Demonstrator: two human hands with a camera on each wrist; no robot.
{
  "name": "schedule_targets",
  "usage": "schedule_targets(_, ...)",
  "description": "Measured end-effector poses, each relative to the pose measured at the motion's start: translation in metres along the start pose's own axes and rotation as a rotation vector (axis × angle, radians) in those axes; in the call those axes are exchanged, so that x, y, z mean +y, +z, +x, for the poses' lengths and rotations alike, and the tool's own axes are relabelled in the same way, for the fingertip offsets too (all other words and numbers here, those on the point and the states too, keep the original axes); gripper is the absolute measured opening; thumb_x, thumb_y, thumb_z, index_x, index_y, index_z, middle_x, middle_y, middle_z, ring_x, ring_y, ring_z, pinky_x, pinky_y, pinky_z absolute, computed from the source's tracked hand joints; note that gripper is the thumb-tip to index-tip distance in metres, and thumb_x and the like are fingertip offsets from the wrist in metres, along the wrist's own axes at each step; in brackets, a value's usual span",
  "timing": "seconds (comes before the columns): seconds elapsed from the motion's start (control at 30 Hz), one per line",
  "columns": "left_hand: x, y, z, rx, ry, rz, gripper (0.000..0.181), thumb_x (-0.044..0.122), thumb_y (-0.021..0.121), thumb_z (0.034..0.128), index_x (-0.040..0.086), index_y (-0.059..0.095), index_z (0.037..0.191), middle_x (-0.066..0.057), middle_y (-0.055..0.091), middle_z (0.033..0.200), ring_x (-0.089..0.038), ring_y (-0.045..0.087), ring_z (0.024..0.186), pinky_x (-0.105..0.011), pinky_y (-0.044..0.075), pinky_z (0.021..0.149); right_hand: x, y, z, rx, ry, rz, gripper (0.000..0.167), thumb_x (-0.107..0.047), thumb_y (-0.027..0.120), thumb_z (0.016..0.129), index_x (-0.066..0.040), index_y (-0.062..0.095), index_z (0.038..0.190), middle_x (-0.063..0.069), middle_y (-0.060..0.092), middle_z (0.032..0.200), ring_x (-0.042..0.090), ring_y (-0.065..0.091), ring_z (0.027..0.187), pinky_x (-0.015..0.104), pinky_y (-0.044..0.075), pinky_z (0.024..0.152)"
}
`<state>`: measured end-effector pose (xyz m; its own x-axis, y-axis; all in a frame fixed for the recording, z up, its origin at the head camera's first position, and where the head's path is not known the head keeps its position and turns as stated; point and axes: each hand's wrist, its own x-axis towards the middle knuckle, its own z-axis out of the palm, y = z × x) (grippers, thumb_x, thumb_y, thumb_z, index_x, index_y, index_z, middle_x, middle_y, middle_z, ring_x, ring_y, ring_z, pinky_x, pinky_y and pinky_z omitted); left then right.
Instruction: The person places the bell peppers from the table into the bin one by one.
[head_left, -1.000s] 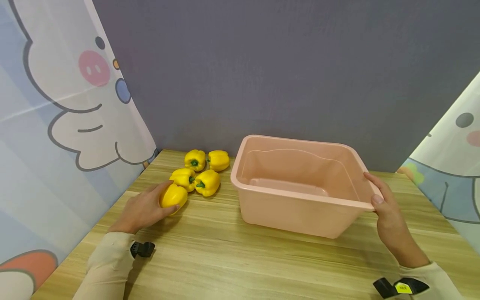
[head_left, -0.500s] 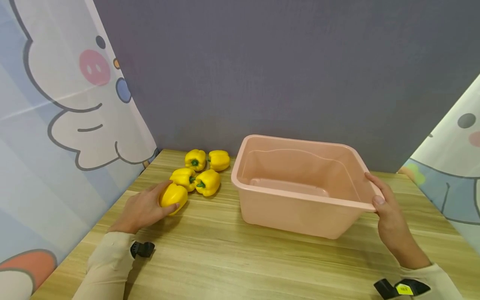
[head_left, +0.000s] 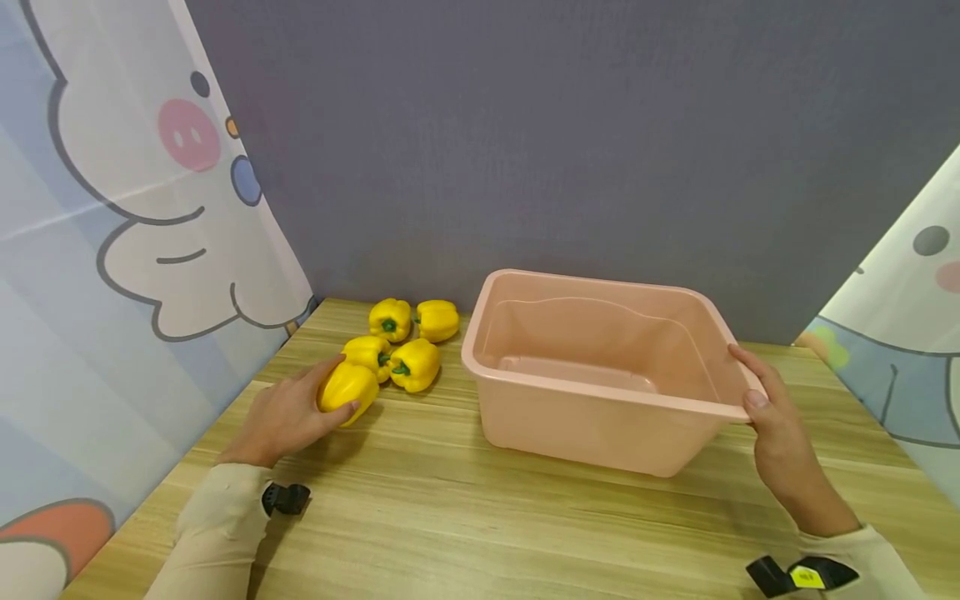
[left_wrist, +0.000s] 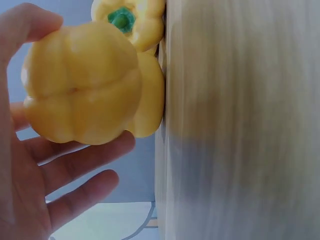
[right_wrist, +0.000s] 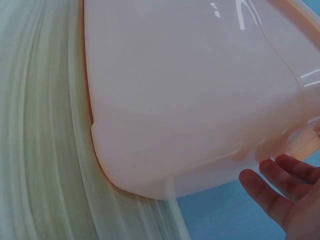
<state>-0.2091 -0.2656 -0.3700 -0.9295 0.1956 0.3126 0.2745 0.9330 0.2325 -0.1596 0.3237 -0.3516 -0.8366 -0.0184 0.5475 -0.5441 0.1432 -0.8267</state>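
Note:
My left hand (head_left: pixel 288 417) grips a yellow bell pepper (head_left: pixel 348 392) between thumb and fingers. In the left wrist view this bell pepper (left_wrist: pixel 82 82) hangs a little above the table, its bottom lobes toward the camera. Right behind it lies another yellow pepper (head_left: pixel 367 354), partly hidden by the held one. A third pepper (head_left: pixel 415 365) with a green stem sits beside that one. On the right, my right hand (head_left: pixel 783 442) holds the rim of a pink plastic tub (head_left: pixel 592 425), thumb on top and fingers under the edge. The tub's inside shows no contents.
Two more yellow peppers, one on the left (head_left: pixel 390 321) and one on the right (head_left: pixel 438 321), lie at the back by the grey wall (head_left: pixel 525 150). A wooden table (head_left: pixel 450 533) carries everything. Cartoon-printed curtains (head_left: pixel 150 275) hang at both sides.
The gripped pepper has risen slightly off the table and tilted in my left hand. My right hand and the tub stay where they were.

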Motion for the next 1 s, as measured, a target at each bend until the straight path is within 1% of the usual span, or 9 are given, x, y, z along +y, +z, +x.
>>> schedule_targets(0.1, 0.002, 0.000, 0.001, 0.022, 0.019, -0.013, 0.079, 0.060, 0.064, 0.0887, 0.010, 0.048, 0.147, -0.020, 0.067, 0.120, -0.027, 0.063, 0.082, -0.040, 0.046, 0.057, -0.001, 0.000, 0.001, 0.004, 0.006, -0.002, 0.049, -0.016, 0.036, 0.107, -0.010, 0.037, 0.155, -0.002, 0.039, 0.148, 0.013, 0.045, 0.120, 0.018, 0.036, 0.089)
schedule_targets(0.23, 0.004, 0.001, 0.001, 0.030, 0.030, -0.030, 0.077, 0.058, 0.064, 0.0894, 0.010, 0.048, 0.147, -0.019, 0.067, 0.120, -0.026, 0.062, 0.079, -0.038, 0.045, 0.056, -0.003, 0.000, 0.003, 0.001, 0.014, 0.002, 0.049, -0.012, 0.036, 0.106, -0.009, 0.037, 0.155, -0.002, 0.042, 0.146, 0.010, 0.050, 0.116, 0.013, 0.041, 0.086)
schedule_targets(0.43, 0.009, 0.000, -0.001, 0.046, 0.043, -0.018, 0.078, 0.059, 0.064, 0.0895, 0.009, 0.048, 0.148, -0.019, 0.066, 0.124, -0.031, 0.066, 0.088, -0.044, 0.050, 0.061, -0.005, 0.003, 0.003, 0.003, 0.010, -0.005, 0.049, -0.011, 0.035, 0.105, -0.009, 0.038, 0.155, -0.002, 0.044, 0.144, 0.008, 0.051, 0.115, 0.013, 0.042, 0.085)
schedule_targets(0.53, 0.013, -0.002, 0.000, 0.059, 0.054, -0.011, 0.078, 0.058, 0.065, 0.0892, 0.009, 0.049, 0.147, -0.018, 0.067, 0.122, -0.029, 0.065, 0.084, -0.041, 0.047, 0.058, -0.005, 0.003, 0.003, 0.004, 0.009, 0.001, 0.050, -0.010, 0.035, 0.105, -0.009, 0.037, 0.155, -0.003, 0.044, 0.144, 0.009, 0.050, 0.116, 0.013, 0.042, 0.085)
schedule_targets(0.63, 0.016, -0.003, 0.001, 0.058, 0.048, -0.024, 0.077, 0.058, 0.065, 0.0898, 0.010, 0.049, 0.148, -0.017, 0.068, 0.116, -0.024, 0.060, 0.074, -0.035, 0.041, 0.053, -0.005, 0.003, 0.003, 0.001, 0.009, 0.008, 0.050, -0.010, 0.034, 0.105, -0.009, 0.037, 0.155, -0.003, 0.043, 0.144, 0.009, 0.049, 0.118, 0.013, 0.042, 0.086)
schedule_targets(0.73, 0.019, -0.004, 0.002, 0.053, 0.039, -0.039, 0.076, 0.058, 0.063, 0.0908, 0.010, 0.048, 0.148, -0.015, 0.068, 0.109, -0.020, 0.055, 0.069, -0.032, 0.038, 0.052, -0.005, 0.003, 0.003, -0.003, 0.005, 0.011, 0.050, -0.009, 0.034, 0.105, -0.009, 0.036, 0.155, -0.002, 0.043, 0.144, 0.009, 0.049, 0.118, 0.013, 0.042, 0.086)
schedule_targets(0.87, 0.022, -0.003, 0.002, 0.059, 0.035, -0.050, 0.074, 0.056, 0.064, 0.0911, 0.009, 0.049, 0.147, -0.014, 0.067, 0.105, -0.019, 0.053, 0.069, -0.032, 0.037, 0.052, -0.005, 0.003, 0.003, -0.009, -0.005, 0.003, 0.050, -0.008, 0.033, 0.105, -0.008, 0.036, 0.155, -0.002, 0.043, 0.145, 0.009, 0.049, 0.118, 0.013, 0.042, 0.086)
schedule_targets(1.0, 0.023, -0.001, 0.002, 0.073, 0.047, -0.065, 0.073, 0.055, 0.066, 0.0900, 0.010, 0.050, 0.146, -0.014, 0.068, 0.105, -0.018, 0.053, 0.069, -0.032, 0.037, 0.052, -0.005, 0.003, 0.002, -0.013, -0.010, -0.001, 0.050, -0.007, 0.033, 0.105, -0.008, 0.036, 0.155, -0.003, 0.042, 0.145, 0.009, 0.048, 0.119, 0.012, 0.042, 0.086)
